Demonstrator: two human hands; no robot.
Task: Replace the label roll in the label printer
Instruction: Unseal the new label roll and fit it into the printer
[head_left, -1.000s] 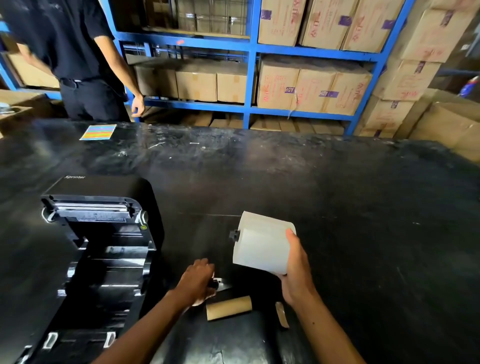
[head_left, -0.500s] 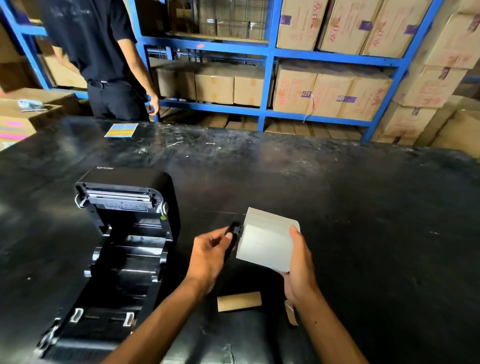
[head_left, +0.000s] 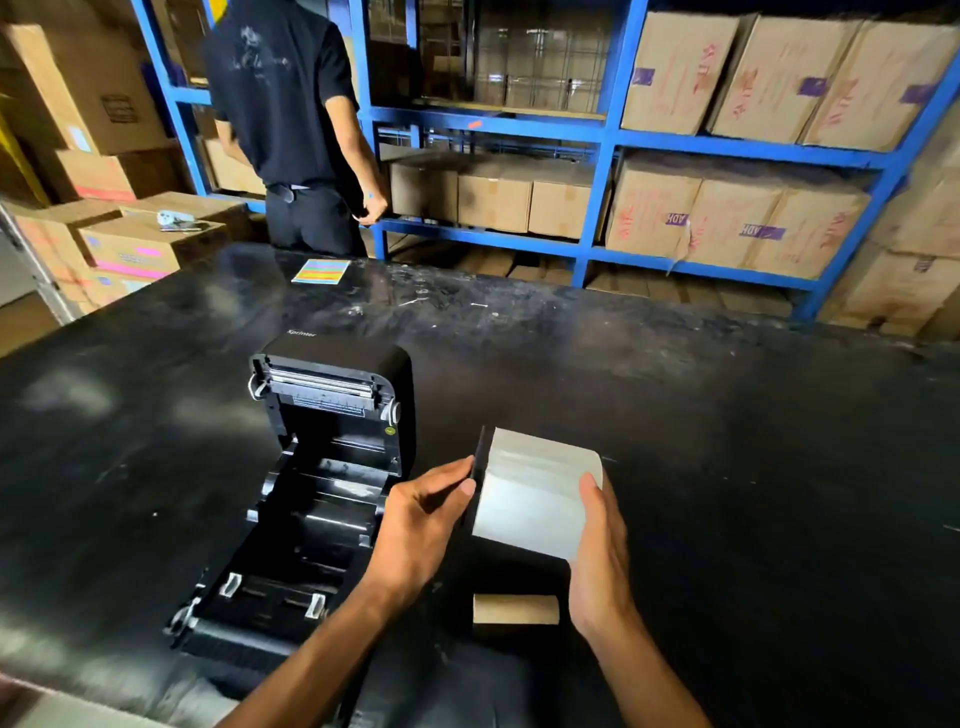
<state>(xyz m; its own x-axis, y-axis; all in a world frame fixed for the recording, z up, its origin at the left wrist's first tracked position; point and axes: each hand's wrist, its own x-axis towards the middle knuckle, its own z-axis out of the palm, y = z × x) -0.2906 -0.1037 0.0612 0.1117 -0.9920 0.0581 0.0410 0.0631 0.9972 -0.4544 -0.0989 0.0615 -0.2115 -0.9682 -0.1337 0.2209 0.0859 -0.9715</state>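
Note:
A white label roll (head_left: 535, 493) is held above the black table, my right hand (head_left: 597, 551) gripping its right end. My left hand (head_left: 421, 525) pinches a black flat guide plate (head_left: 479, 467) against the roll's left end. The black label printer (head_left: 317, 467) sits to the left with its lid swung open toward me and its roll bay empty. An empty brown cardboard core (head_left: 515, 609) lies on the table just below the roll.
A person in black (head_left: 291, 130) stands at the far side by blue shelving (head_left: 597, 150) stacked with cardboard boxes. A coloured striped sheet (head_left: 321, 270) lies on the black table (head_left: 727, 467) near its far edge. More boxes (head_left: 130, 249) are piled at the left.
My left hand rose from the table with the black plate and brought it against the roll's left end. The view shifted, so the printer now appears nearer the middle.

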